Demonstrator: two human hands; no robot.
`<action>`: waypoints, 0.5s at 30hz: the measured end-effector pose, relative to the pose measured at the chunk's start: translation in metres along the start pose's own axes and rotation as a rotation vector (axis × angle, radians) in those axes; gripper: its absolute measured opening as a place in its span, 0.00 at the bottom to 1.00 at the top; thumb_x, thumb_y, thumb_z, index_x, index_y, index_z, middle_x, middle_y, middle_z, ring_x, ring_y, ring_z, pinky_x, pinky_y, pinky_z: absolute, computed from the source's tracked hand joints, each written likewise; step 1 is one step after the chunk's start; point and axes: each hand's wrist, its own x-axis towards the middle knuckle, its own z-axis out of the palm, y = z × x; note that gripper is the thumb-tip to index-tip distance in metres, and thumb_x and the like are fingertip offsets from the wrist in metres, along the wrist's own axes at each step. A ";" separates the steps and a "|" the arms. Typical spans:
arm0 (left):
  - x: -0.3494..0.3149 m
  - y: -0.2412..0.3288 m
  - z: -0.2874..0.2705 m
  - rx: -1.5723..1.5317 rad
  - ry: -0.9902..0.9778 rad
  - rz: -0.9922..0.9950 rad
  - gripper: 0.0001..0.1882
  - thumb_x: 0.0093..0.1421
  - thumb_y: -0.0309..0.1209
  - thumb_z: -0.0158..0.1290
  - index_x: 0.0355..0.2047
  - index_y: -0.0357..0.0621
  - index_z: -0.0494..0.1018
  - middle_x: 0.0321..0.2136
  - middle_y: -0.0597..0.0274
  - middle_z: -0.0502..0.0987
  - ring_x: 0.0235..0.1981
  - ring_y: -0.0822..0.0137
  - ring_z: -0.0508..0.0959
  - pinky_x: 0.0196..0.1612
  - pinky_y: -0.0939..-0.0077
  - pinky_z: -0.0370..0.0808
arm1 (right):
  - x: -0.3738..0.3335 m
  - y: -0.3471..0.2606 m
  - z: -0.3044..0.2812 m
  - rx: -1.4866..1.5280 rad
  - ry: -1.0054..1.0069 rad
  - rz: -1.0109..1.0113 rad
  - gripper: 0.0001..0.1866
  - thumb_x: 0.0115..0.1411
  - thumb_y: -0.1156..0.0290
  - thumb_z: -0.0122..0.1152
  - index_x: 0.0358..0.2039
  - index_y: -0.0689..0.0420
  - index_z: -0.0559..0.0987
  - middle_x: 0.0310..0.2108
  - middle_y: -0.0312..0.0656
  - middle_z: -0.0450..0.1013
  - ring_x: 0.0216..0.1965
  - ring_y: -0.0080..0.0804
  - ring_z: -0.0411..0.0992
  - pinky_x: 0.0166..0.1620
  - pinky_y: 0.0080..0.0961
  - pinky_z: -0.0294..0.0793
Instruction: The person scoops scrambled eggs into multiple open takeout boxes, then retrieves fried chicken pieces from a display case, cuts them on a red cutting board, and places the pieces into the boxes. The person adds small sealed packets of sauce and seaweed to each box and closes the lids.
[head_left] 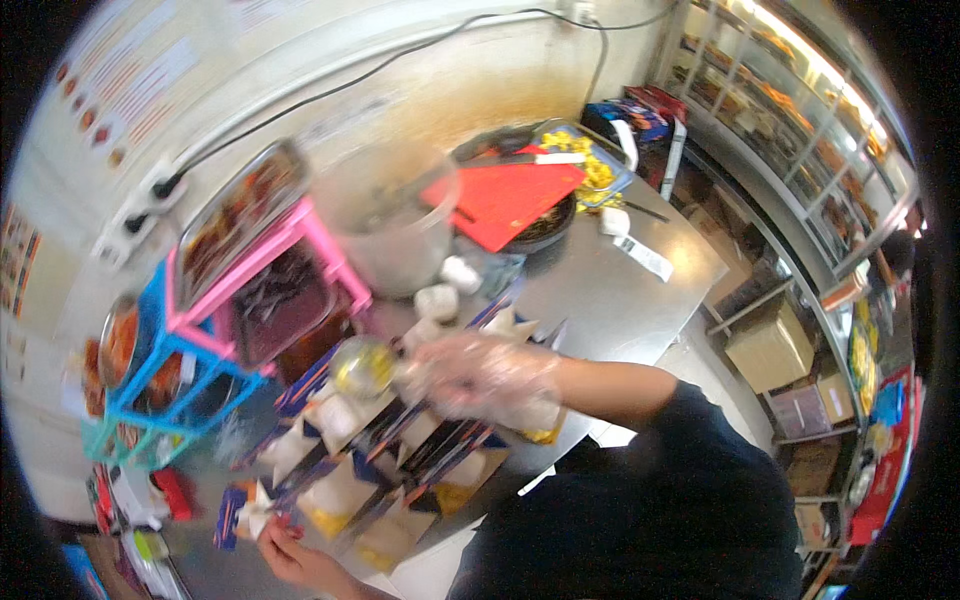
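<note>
In a clear plastic glove, my right hand is closed, slightly blurred by motion. It grips a round metal scoop that holds yellow bits; the handle is mostly hidden by the hand. Beneath the scoop stand several open paper food boxes, dark blue and orange outside, with pale contents and some yellow at their edges. Low on the left, the fingers of my left hand pinch the near edge of an open paper box at the end of the group.
Pink and blue racks carry food trays on the left. Behind the boxes stands a large translucent tub. A red cutting board lies across a dark pan, beside a tray of yellow pieces. Shelves with cardboard boxes line the right.
</note>
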 end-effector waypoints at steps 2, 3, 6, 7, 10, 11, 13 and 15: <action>-0.027 0.063 0.061 -0.112 -0.021 0.092 0.25 0.63 0.52 0.49 0.30 0.38 0.71 0.26 0.59 0.74 0.21 0.70 0.72 0.26 0.80 0.70 | -0.043 -0.065 -0.074 -0.392 0.333 -0.146 0.17 0.62 0.67 0.53 0.49 0.62 0.69 0.22 0.30 0.63 0.23 0.18 0.62 0.26 0.19 0.63; -0.046 0.092 0.098 -0.347 -0.165 -0.027 0.22 0.64 0.47 0.46 0.29 0.36 0.71 0.25 0.57 0.74 0.21 0.68 0.72 0.27 0.77 0.71 | -0.062 -0.100 -0.115 -0.533 0.384 -0.302 0.14 0.61 0.71 0.52 0.47 0.62 0.70 0.22 0.29 0.63 0.22 0.17 0.62 0.25 0.18 0.62; -0.109 0.171 0.237 -0.411 -0.595 -0.051 0.22 0.63 0.48 0.50 0.30 0.38 0.72 0.20 0.58 0.74 0.21 0.67 0.75 0.24 0.75 0.75 | -0.107 -0.205 -0.250 -1.185 0.718 -0.452 0.10 0.63 0.66 0.51 0.42 0.57 0.74 0.26 0.35 0.68 0.25 0.25 0.67 0.29 0.28 0.67; -0.134 0.195 0.286 -0.562 -0.849 -0.292 0.17 0.64 0.41 0.49 0.33 0.36 0.74 0.22 0.57 0.76 0.22 0.66 0.77 0.28 0.71 0.78 | -0.114 -0.235 -0.298 -1.550 0.822 -0.534 0.10 0.64 0.64 0.50 0.40 0.56 0.74 0.28 0.40 0.72 0.28 0.30 0.70 0.31 0.33 0.69; -0.190 0.240 0.453 -0.862 -1.420 -0.628 0.20 0.68 0.36 0.44 0.55 0.37 0.66 0.45 0.53 0.77 0.42 0.68 0.77 0.45 0.71 0.74 | -0.116 -0.313 -0.435 -2.114 1.092 -0.146 0.09 0.60 0.66 0.52 0.35 0.56 0.78 0.31 0.43 0.78 0.33 0.45 0.77 0.42 0.39 0.73; -0.210 0.251 0.509 -0.860 -1.462 -0.802 0.21 0.68 0.37 0.44 0.57 0.39 0.63 0.49 0.54 0.74 0.45 0.68 0.76 0.44 0.71 0.74 | -0.113 -0.331 -0.473 -2.255 1.042 -0.138 0.09 0.59 0.67 0.53 0.34 0.55 0.79 0.31 0.44 0.78 0.33 0.44 0.77 0.41 0.39 0.74; -0.243 0.266 0.605 -0.800 -1.495 -0.952 0.24 0.67 0.38 0.44 0.60 0.42 0.59 0.53 0.57 0.71 0.46 0.67 0.74 0.42 0.70 0.74 | -0.105 -0.368 -0.533 -2.547 0.955 0.108 0.08 0.57 0.69 0.54 0.32 0.54 0.81 0.31 0.44 0.79 0.34 0.41 0.79 0.40 0.37 0.76; -0.263 0.272 0.685 -0.674 -1.422 -0.952 0.25 0.66 0.41 0.45 0.59 0.43 0.59 0.50 0.59 0.70 0.44 0.67 0.74 0.39 0.70 0.73 | -0.087 -0.396 -0.575 -2.642 0.856 -0.015 0.07 0.54 0.69 0.56 0.34 0.51 0.78 0.23 0.41 0.78 0.25 0.38 0.78 0.30 0.38 0.76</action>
